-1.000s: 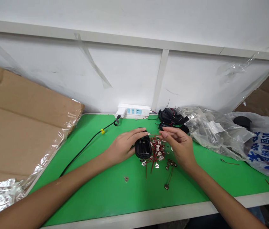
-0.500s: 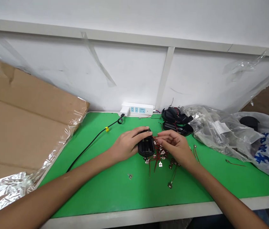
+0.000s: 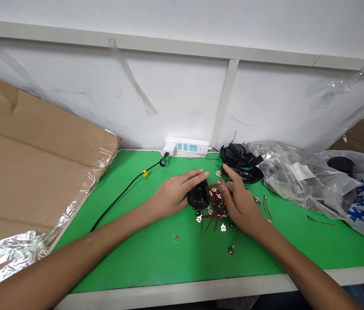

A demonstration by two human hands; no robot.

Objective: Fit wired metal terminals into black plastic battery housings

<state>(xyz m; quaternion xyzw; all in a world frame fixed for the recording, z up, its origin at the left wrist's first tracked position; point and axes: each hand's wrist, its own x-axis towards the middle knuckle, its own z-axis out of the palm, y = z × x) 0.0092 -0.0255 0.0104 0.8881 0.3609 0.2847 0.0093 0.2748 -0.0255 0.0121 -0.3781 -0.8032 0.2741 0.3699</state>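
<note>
A black battery holder lies on the green mat. My left hand rests over its left side, fingers stretched forward along it, holding it down. To its right is a pile of red wires with small metal contacts. My right hand lies on that pile, palm down, index finger stretched out toward the back, the other fingers curled into the wires.
More black holders with wires lie behind, beside clear plastic bags and a white printed bag. A white power strip and black cable are at the back. Cardboard wrapped in film leans at left. Loose contacts dot the mat.
My right hand has dropped from a raised pinch down onto the wire pile, index finger now stretched out. My left hand's fingers have straightened over the holder. The view has shifted slightly.
</note>
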